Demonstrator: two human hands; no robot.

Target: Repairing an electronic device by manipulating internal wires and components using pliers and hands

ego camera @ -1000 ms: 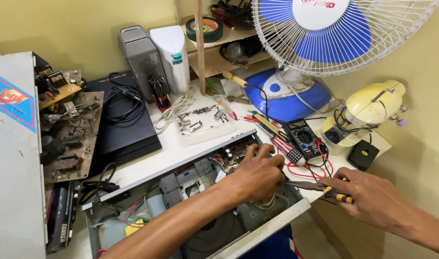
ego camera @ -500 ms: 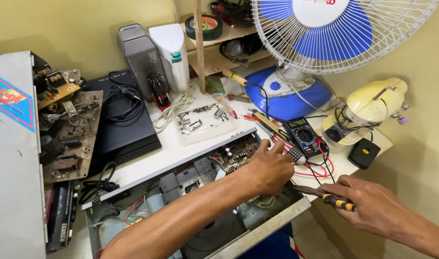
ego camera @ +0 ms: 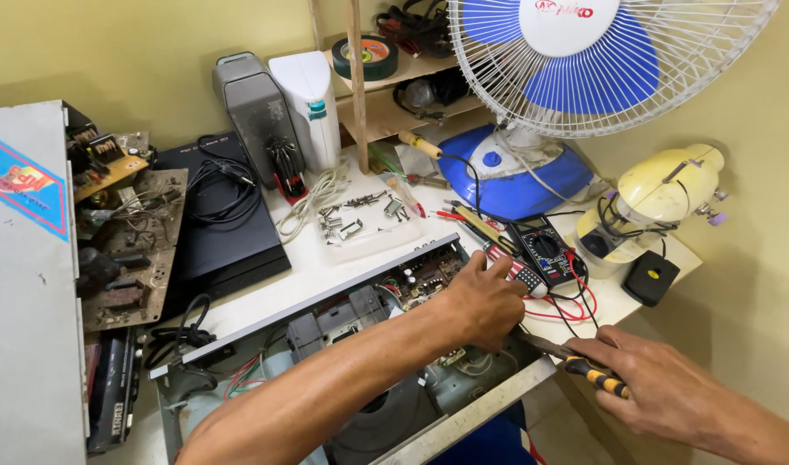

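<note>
So the opened player [ego camera: 360,362] is sitting at the front edge of the white bench [ego camera: 300,275], lid off, guts showing: a green board [ego camera: 420,277] at the back right corner, grey boxes and loose wires in the middle. The left hand [ego camera: 485,301] is resting flat-ish on the right end of the chassis, fingers curled down over the board area and not gripping anything I can make out. The right hand [ego camera: 670,392] is coming in from the right, closed around a screwdriver [ego camera: 584,363] with a yellow and black handle; its dark shaft is pointing left toward the player's right side, passing just under the left hand, and I can't tell where the tip is landing. Just behind the left hand a black multimeter [ego camera: 545,248] is lying with red and black leads spilling over the bench edge. Beyond that, a blue and white fan [ego camera: 584,60] is standing on its blue base, with a cream-coloured little machine [ego camera: 657,202] to its right and a small black box [ego camera: 651,277] in front of that. Further left there's a clear tray [ego camera: 364,226] of metal bits, two upright boxes, one grey [ego camera: 255,112] and one white [ego camera: 307,103], a black flat unit [ego camera: 226,232] with cables on top, and bare old circuit boards [ego camera: 127,250] beside a grey panel [ego camera: 24,284].
</note>
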